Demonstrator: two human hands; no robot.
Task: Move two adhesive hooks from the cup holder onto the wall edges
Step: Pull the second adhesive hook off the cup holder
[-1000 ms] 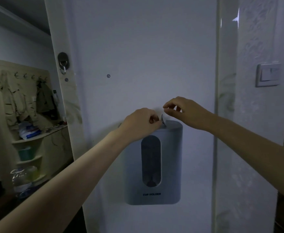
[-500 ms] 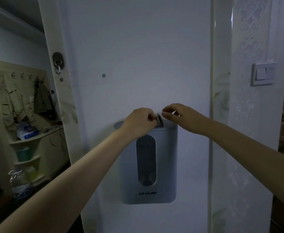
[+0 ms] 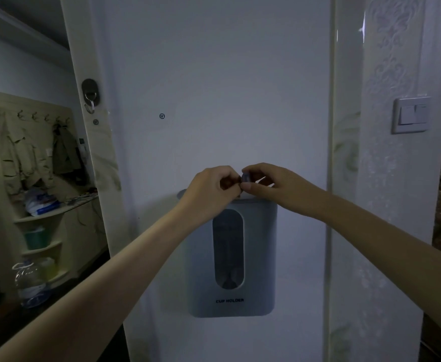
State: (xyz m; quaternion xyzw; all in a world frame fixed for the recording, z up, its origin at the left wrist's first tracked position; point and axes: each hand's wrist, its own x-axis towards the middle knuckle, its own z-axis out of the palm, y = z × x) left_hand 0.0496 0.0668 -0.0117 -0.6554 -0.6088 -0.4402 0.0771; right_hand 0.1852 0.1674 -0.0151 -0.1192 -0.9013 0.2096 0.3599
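A grey wall-mounted cup holder point(image 3: 258, 257) hangs on the white wall panel, labelled on its lower front. My left hand point(image 3: 210, 189) and my right hand point(image 3: 269, 184) meet just above its top rim. Both pinch a small dark adhesive hook point(image 3: 245, 177) between their fingertips; most of it is hidden by fingers. Another dark metal adhesive hook point(image 3: 90, 95) is stuck on the left wall edge, high up.
A light switch point(image 3: 411, 114) sits on the patterned right wall strip. Left of the panel a room opens with shelves point(image 3: 40, 218), hanging jackets point(image 3: 18, 158) and a large water bottle point(image 3: 31, 283) on the floor.
My hands have closed together above the cup holder. The hook, earlier at the rim by my left fingers, is now lifted slightly and pinched by both hands.
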